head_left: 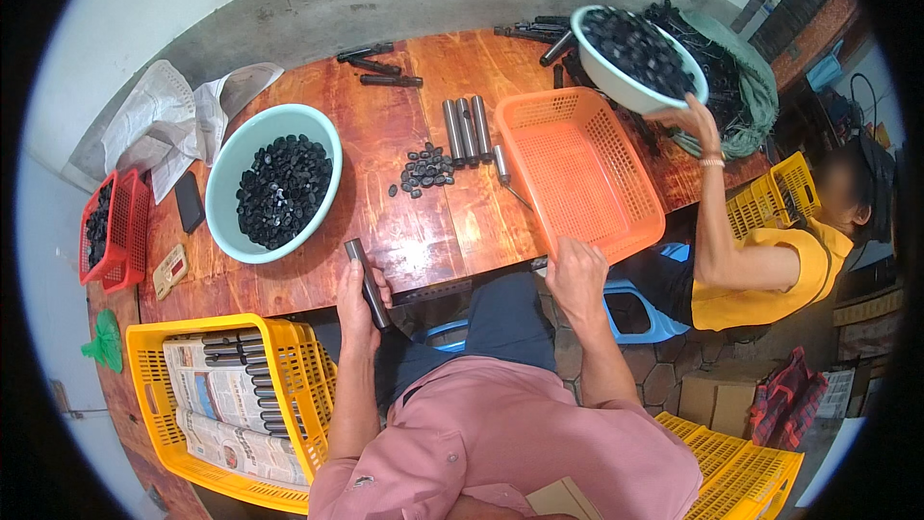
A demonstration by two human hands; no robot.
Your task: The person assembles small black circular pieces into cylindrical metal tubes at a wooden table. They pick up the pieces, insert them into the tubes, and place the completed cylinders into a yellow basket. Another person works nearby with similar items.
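My left hand [363, 303] is wrapped round a dark metal tube [369, 284], which slants upright just off the table's near edge. My right hand [577, 274] is closed on the near left corner of an orange plastic basket [606, 188]; the basket has nothing in it. Left of the basket, several dark tubes [467, 130] lie side by side with a small pile of black oval caps [423, 171]. A thin-tipped tool [501, 166] lies against the basket's left side. Farther left stands a pale green bowl [279, 120] of black caps.
At right, a person in yellow [760, 274] holds up a second pale bowl [616, 87] heaped with black pieces. A yellow crate [144, 332] holds tubes on newspaper at lower left. Red baskets [125, 241], a phone [190, 202], a green sack [751, 67] and loose tubes [375, 63] line the table.
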